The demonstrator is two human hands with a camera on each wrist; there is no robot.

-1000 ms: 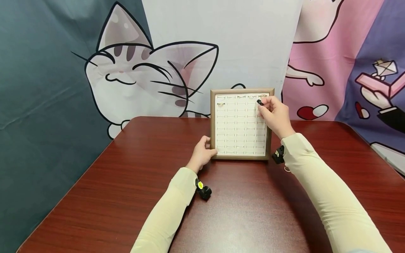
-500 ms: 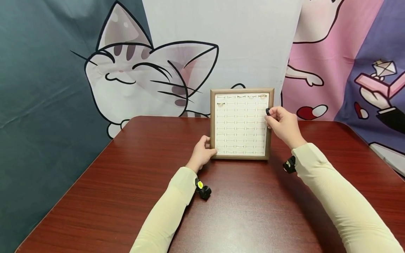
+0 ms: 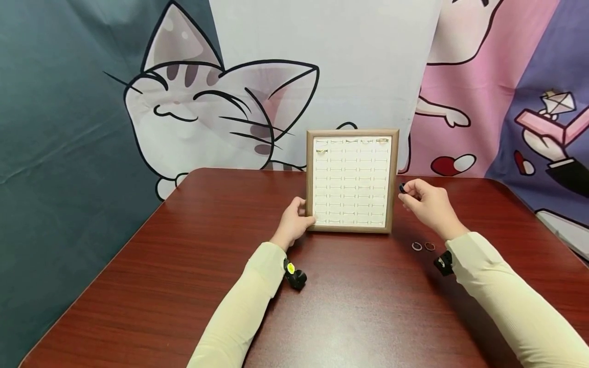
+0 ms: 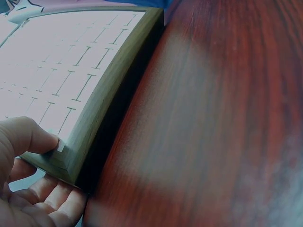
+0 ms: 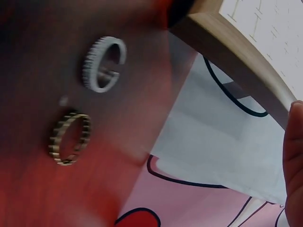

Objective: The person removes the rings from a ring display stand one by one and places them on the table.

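A ring display board [image 3: 352, 198] with a wooden frame and rows of slots stands upright on the table. My left hand [image 3: 293, 223] grips its lower left corner, the thumb on the front and the fingers behind, as the left wrist view [image 4: 33, 175] also shows. To the right of the frame, my right hand [image 3: 431, 205] pinches a small black ring [image 3: 402, 188] between thumb and fingertips, apart from the board. Gold-coloured rings [image 3: 382, 140] sit in the top row, and another gold ring [image 3: 321, 151] is at the left of the second row.
On the red-brown wooden table [image 3: 349, 296], a silver open ring [image 5: 91, 66] and a gold ring [image 5: 56, 139] lie side by side below my right hand. A cloth backdrop [image 3: 368, 61] with cartoon figures hangs behind the table.
My right hand has moved from the board's upper right down and to the right, still pinching the black ring. Both rings on the table have come into view. My left hand has stayed put.
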